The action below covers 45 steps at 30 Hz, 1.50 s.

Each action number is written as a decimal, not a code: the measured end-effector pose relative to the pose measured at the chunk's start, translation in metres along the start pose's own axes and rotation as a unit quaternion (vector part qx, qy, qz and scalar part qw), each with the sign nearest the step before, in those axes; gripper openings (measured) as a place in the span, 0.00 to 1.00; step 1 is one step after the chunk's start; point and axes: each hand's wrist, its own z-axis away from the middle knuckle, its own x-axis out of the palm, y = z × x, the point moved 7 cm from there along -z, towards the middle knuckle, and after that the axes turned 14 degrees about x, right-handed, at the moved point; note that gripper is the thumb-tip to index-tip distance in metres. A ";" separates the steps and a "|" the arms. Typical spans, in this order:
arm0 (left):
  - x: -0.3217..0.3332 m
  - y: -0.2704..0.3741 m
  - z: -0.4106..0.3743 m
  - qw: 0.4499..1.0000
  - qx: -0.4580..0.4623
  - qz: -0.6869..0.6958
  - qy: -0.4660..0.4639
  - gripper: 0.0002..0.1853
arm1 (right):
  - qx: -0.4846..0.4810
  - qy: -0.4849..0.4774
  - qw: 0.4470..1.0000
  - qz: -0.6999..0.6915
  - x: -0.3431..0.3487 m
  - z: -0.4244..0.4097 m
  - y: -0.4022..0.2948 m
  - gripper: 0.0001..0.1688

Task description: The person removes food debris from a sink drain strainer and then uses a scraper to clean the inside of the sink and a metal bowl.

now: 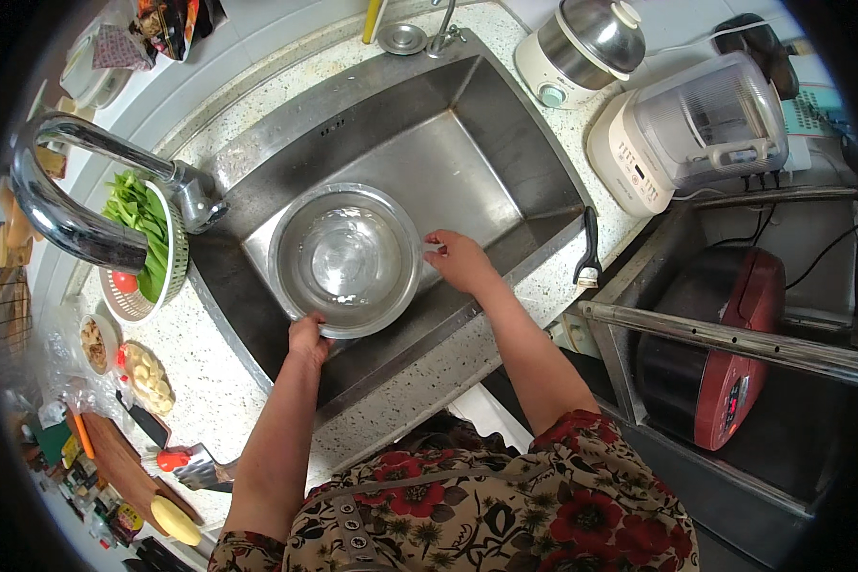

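Observation:
A round stainless steel basin (pixel 405 304) with clear water in it is held over the stainless steel sink (pixel 465 161), near its left end. My left hand (pixel 309 339) grips the basin's lower left rim. At the basin's right side is my right hand (pixel 460 260), its thumb and fingers closed on a small pale piece; I cannot tell whether that is part of the basin or a separate thing. A chrome faucet (pixel 79 214) curves over the counter at the left, its spout away from the basin.
Left of the sink stand a white colander (pixel 179 250) with leafy greens and a tomato, a small bowl (pixel 99 344), sliced food (pixel 148 379) and a cutting board (pixel 114 465). A black-handled peeler (pixel 588 250) lies right. Beyond are a steamer (pixel 579 53) and a cream appliance (pixel 633 150).

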 end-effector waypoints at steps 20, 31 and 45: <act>0.003 0.063 0.055 0.988 0.054 0.139 -0.046 0.18 | -0.296 0.394 0.838 -0.235 -0.324 -0.031 -0.249 0.21; -0.015 0.074 0.100 0.990 0.069 0.124 -0.008 0.17 | -0.126 0.444 0.876 -0.142 -0.403 -0.147 -0.348 0.44; -0.015 0.082 0.099 0.990 0.099 0.091 -0.032 0.13 | -0.163 0.558 0.795 -0.172 -0.432 -0.109 -0.332 0.22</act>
